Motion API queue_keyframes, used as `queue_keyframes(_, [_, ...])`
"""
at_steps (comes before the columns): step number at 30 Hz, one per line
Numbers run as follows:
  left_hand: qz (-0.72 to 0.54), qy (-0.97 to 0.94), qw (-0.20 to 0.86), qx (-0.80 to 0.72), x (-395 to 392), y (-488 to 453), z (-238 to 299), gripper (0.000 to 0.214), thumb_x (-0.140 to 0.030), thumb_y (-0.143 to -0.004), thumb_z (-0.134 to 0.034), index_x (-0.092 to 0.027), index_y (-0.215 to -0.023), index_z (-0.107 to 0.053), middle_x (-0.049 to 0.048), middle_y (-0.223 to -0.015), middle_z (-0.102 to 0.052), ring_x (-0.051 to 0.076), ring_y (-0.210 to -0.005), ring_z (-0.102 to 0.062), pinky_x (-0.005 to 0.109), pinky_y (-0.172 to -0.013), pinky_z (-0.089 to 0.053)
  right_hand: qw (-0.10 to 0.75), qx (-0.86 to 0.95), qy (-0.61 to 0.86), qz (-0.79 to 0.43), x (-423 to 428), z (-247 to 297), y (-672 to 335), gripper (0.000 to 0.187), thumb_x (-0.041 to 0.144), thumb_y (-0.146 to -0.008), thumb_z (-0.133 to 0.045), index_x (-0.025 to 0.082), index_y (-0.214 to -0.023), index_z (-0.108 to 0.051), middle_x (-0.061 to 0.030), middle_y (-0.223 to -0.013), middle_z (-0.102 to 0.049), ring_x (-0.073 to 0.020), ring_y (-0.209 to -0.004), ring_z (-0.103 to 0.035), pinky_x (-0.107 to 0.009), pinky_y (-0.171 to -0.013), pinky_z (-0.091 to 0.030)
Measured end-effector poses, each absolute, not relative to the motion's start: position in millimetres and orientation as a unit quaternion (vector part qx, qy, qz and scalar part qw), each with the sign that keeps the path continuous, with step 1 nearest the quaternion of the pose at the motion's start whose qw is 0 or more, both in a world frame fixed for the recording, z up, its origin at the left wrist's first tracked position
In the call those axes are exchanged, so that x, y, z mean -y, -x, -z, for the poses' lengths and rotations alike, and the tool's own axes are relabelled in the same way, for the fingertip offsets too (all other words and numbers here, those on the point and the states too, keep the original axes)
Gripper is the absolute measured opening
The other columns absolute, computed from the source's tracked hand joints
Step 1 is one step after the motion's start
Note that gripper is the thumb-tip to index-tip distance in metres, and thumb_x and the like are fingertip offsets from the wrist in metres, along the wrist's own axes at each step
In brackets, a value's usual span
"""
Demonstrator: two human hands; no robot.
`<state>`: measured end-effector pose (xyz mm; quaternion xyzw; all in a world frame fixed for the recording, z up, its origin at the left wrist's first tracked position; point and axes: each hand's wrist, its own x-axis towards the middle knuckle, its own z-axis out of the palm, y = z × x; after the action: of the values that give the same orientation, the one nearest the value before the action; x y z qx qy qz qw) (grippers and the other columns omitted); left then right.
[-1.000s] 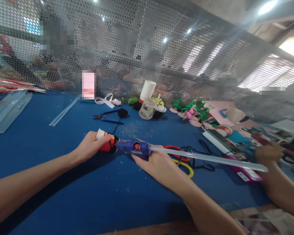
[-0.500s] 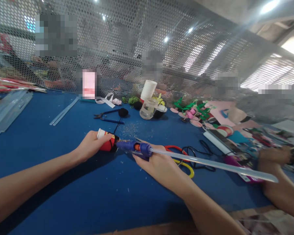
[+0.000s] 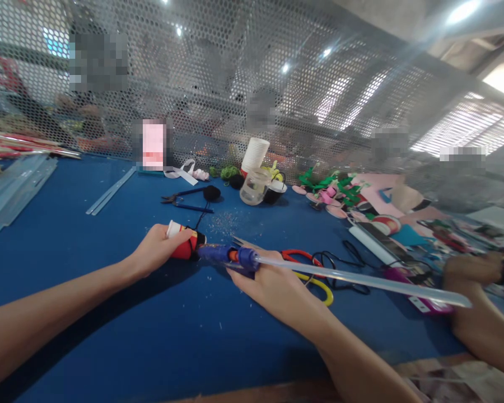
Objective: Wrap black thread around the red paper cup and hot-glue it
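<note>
My left hand (image 3: 157, 246) is closed around a small red paper cup (image 3: 183, 247) with a white rim, tipped on its side. Black yarn wraps the cup's far end, and a strand runs up to a black yarn ball (image 3: 211, 193). In my right hand (image 3: 277, 280) is a blue glue gun (image 3: 224, 255), its nozzle end at the yarn-covered part of the cup. Whether the tip touches is hidden. A long clear glue stick (image 3: 369, 281) sticks out of the gun's back toward the right. Scissors (image 3: 319, 285) with red and yellow handles lie partly behind my right hand.
Pliers (image 3: 177, 198) lie beyond the cup. A clear plastic cup (image 3: 254, 187) and stacked white cups (image 3: 257, 151) stand near the mesh screen. Glue sticks (image 3: 19, 187) are piled at left. A purple power strip (image 3: 424, 296) and another person's hand (image 3: 466, 280) are at right.
The glue gun has shifted slightly, its nozzle end lower and a little further left against the cup. The rear end of the glue stick has risen slightly. My left hand stays in place.
</note>
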<state>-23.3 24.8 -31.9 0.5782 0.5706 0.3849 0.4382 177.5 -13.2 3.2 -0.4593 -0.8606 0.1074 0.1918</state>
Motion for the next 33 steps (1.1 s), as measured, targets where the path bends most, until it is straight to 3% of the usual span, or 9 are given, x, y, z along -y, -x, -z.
queue_keyframes(7, [-0.383, -0.578, 0.435, -0.574, -24.5, 23.0, 30.8, 0.035, -0.045, -0.064, -0.050, -0.011, -0.060, -0.056, -0.0040, -0.046, -0.042, 0.007, -0.042, -0.033, 0.019, -0.039, -0.021, 0.185, 0.861, 0.465, -0.095, 13.1, -5.3, -176.1, 0.011, 0.017, -0.073, -0.042, 0.016, -0.074, -0.053, -0.0030, -0.064, -0.056, -0.0149, -0.058, -0.051, -0.026, -0.055, -0.036])
queue_keyframes(15, [-0.377, -0.581, 0.431, -0.578, -24.9, 23.1, 30.2, 0.036, -0.047, -0.063, -0.049, -0.013, -0.054, -0.052, -0.0053, -0.044, -0.039, 0.007, -0.041, -0.030, 0.020, -0.039, -0.019, 0.237, 0.806, 0.503, -0.206, 12.4, -6.6, -176.2, 0.009, 0.021, -0.071, -0.045, 0.019, -0.071, -0.054, -0.0014, -0.068, -0.058, -0.0139, -0.061, -0.052, -0.025, -0.057, -0.038])
queue_keyframes(19, [-0.369, -0.590, 0.421, -0.582, -23.9, 22.1, 28.4, 0.036, -0.047, -0.064, -0.048, -0.015, -0.048, -0.044, -0.0064, -0.043, -0.034, 0.006, -0.040, -0.025, 0.020, -0.039, -0.017, 0.237, 0.764, 0.530, -0.282, 2.6, -8.1, -182.0, 0.020, 0.031, -0.071, -0.045, 0.016, -0.059, -0.051, 0.0026, -0.043, -0.049, -0.0100, -0.040, -0.046, -0.022, -0.042, -0.037])
queue_keyframes(21, [-0.359, -0.597, 0.414, -0.586, -23.7, 22.3, 29.3, 0.038, -0.048, -0.065, -0.046, -0.016, -0.046, -0.039, -0.0068, -0.043, -0.029, 0.005, -0.040, -0.023, 0.020, -0.039, -0.015, 0.266, 0.725, 0.531, -0.350, -6.0, -7.5, -186.8, 0.023, 0.032, -0.070, -0.047, 0.016, -0.054, -0.048, 0.0047, -0.037, -0.043, -0.0082, -0.035, -0.042, -0.021, -0.040, -0.036])
queue_keyframes(24, [-0.350, -0.609, 0.401, -0.588, -23.5, 23.0, 31.1, 0.039, -0.050, -0.066, -0.045, -0.016, -0.047, -0.037, -0.0065, -0.044, -0.028, 0.006, -0.041, -0.022, 0.021, -0.039, -0.015, 0.360, 0.659, 0.515, -0.413, -22.7, -3.7, -194.8, 0.020, 0.033, -0.067, -0.053, 0.015, -0.060, -0.048, 0.0043, -0.043, -0.046, -0.0074, -0.038, -0.042, -0.021, -0.042, -0.037])
queue_keyframes(27, [-0.347, -0.628, 0.388, -0.578, -22.5, 23.4, 30.9, 0.039, -0.050, -0.067, -0.043, -0.016, -0.048, -0.038, -0.0058, -0.045, -0.028, 0.006, -0.043, -0.023, 0.021, -0.040, -0.016, 0.406, 0.625, 0.543, -0.388, -42.2, 3.5, -201.4, 0.022, 0.034, -0.064, -0.055, 0.013, -0.066, -0.051, 0.0005, -0.057, -0.053, -0.0072, -0.048, -0.047, -0.019, -0.046, -0.038])
queue_keyframes(33, [-0.349, -0.647, 0.388, -0.556, -17.9, 22.5, 27.3, 0.038, -0.048, -0.068, -0.042, -0.016, -0.048, -0.039, -0.0053, -0.045, -0.029, 0.007, -0.043, -0.025, 0.021, -0.040, -0.017, 0.322, 0.645, 0.621, -0.307, -76.6, 27.5, -207.7, 0.030, 0.040, -0.071, -0.044, 0.013, -0.060, -0.049, -0.0026, -0.054, -0.053, -0.0078, -0.043, -0.046, -0.020, -0.042, -0.037])
